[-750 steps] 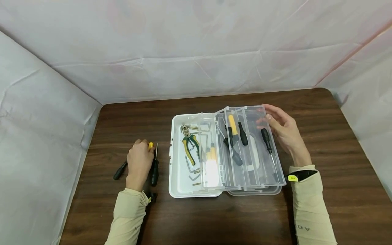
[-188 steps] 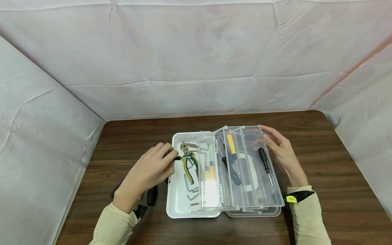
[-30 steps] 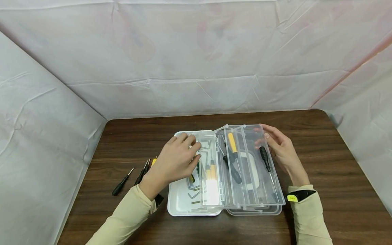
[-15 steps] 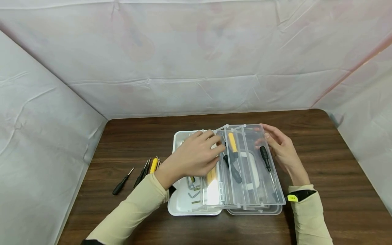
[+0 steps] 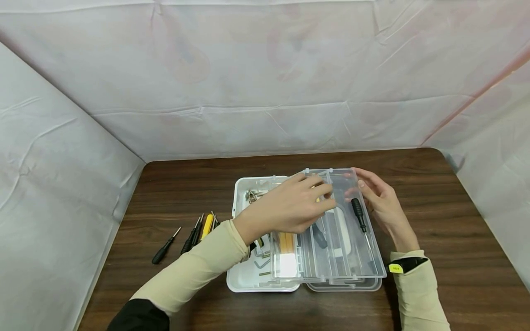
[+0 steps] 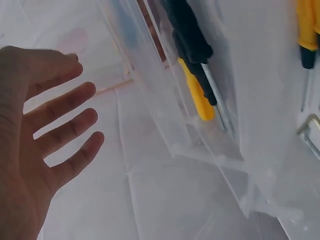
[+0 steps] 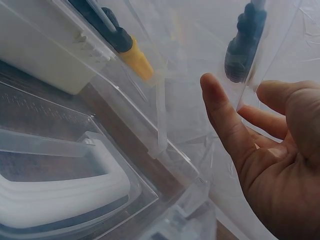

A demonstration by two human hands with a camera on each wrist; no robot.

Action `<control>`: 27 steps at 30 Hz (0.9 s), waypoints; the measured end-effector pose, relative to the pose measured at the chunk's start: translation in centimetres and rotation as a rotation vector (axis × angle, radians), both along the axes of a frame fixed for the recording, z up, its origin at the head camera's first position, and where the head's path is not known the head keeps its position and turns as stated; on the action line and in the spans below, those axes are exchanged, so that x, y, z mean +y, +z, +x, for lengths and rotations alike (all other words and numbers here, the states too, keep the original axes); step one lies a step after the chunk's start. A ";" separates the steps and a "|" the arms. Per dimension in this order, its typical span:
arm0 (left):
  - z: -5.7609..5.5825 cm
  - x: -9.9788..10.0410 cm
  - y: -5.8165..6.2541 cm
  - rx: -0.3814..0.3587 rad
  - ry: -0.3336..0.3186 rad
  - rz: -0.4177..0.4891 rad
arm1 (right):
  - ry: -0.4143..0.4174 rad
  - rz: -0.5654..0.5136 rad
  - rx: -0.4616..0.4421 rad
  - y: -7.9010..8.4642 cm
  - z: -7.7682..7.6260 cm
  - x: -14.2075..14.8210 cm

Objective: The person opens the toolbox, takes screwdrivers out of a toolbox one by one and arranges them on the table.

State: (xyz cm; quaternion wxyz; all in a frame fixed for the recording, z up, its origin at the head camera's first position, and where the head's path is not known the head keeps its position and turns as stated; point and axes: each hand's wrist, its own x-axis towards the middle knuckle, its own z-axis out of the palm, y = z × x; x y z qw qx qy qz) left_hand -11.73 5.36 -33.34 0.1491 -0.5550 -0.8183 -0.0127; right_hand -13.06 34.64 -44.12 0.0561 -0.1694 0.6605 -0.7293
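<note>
My left hand (image 5: 296,204) is over the clear compartment tray (image 5: 364,264) of a toolbox, fingers spread and holding nothing in the left wrist view. Beneath it lie black-handled screwdrivers (image 6: 187,30) and a yellow-handled one (image 6: 197,95), largely covered in the head view. The thumb and fingers of my right hand (image 5: 385,207) pinch the tray's right edge from both sides. Close to that edge, a black screwdriver (image 5: 358,211) lies in the outer compartment. Under the tray's left part is the white box (image 5: 240,278), with hex keys (image 5: 262,264) and pliers (image 5: 251,196) partly hidden by my left arm.
On the table (image 5: 182,184) left of the box lie a black screwdriver (image 5: 162,252), a yellow-handled tool (image 5: 207,226) and more black-handled ones beside it. The clear lid with its white handle (image 7: 65,192) lies open under the tray. White sheeting (image 5: 265,78) surrounds the table.
My left hand has moved right, from above the white box to above the clear tray. Since the oldest frame, a small black-handled tool has left the tray's middle. The right hand keeps its place.
</note>
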 end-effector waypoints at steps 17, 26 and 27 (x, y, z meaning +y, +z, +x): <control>-1.7 5.3 -0.1 -0.101 -0.106 -0.197 | -0.044 0.049 -0.095 0.7 0.5 0.1; -2.5 7.1 -1.1 -0.220 -0.205 -0.168 | -0.072 0.069 -0.098 0.6 0.8 0.0; -2.6 7.1 -1.2 -0.227 -0.210 -0.160 | -0.082 0.081 -0.098 0.7 0.8 0.0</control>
